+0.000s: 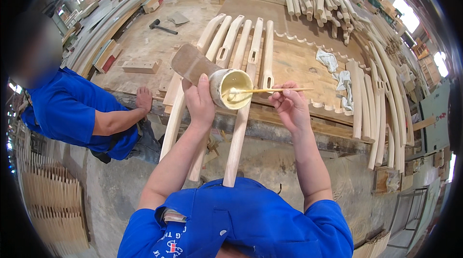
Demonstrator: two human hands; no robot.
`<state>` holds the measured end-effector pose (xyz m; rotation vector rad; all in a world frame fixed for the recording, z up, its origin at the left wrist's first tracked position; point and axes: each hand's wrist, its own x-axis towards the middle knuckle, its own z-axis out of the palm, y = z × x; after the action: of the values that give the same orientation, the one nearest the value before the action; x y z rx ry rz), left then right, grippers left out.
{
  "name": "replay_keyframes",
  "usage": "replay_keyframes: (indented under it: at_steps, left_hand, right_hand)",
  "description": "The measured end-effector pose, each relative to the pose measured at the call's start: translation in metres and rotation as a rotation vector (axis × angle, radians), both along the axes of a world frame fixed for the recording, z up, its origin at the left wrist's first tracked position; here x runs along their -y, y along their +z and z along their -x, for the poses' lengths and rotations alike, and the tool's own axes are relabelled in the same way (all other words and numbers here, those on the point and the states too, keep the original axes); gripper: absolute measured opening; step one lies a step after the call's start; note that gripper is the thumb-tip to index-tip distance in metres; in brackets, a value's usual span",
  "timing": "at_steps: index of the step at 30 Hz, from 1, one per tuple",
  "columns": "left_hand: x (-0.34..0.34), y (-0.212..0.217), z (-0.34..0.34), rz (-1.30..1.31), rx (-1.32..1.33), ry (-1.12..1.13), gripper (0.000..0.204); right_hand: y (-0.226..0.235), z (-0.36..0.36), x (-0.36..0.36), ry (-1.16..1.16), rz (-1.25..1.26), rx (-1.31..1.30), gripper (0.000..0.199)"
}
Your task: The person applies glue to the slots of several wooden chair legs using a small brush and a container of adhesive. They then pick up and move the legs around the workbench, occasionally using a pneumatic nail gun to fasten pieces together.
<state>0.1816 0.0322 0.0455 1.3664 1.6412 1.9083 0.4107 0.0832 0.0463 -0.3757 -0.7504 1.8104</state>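
My left hand (199, 100) is wrapped round a stained round cup (217, 82) tipped so its mouth faces me. Pale yellow, glue-like paste (239, 81) coats the inside. A brown flat-looking piece (189, 64) sticks out from the cup's far left side; whether it is attached I cannot tell. Between the fingertips of my right hand (292, 106) is a thin wooden stick (277, 89), its paste-covered tip inside the cup. Under the cup, several curved pale wooden pieces (233, 38) lie side by side on the workbench, some with oval slots. One wooden leg (236, 149) overhangs the bench edge toward my body.
A co-worker in a blue shirt (67, 103) stands at the left, one hand on the bench (130, 77). Farther back lies a hammer (161, 27). Curved wooden parts (376, 99) and white rags (328, 60) are at the right; more wood (323, 0) is piled behind.
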Motion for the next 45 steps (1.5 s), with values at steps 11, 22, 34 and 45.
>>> replay_keyframes:
  at_steps: [11, 22, 34, 45]
  left_hand:
    - [-0.010, 0.009, -0.023, 0.040, -0.017, -0.050, 0.041]
    - [-0.013, 0.001, -0.034, 0.141, 0.045, -0.137, 0.043]
    - [0.042, -0.034, -0.076, 0.363, 0.794, -0.593, 0.034]
    - [0.034, -0.037, -0.090, 0.317, 0.789, -0.569, 0.034]
  right_hand:
    - [-0.015, -0.002, -0.005, -0.064, 0.207, 0.004, 0.022]
    - [-0.007, -0.024, -0.015, -0.017, 0.235, -0.116, 0.011]
    - [0.064, -0.034, -0.050, -0.435, -0.773, 0.945, 0.017]
    - [0.059, -0.008, -0.064, -0.470, -1.036, 1.194, 0.019]
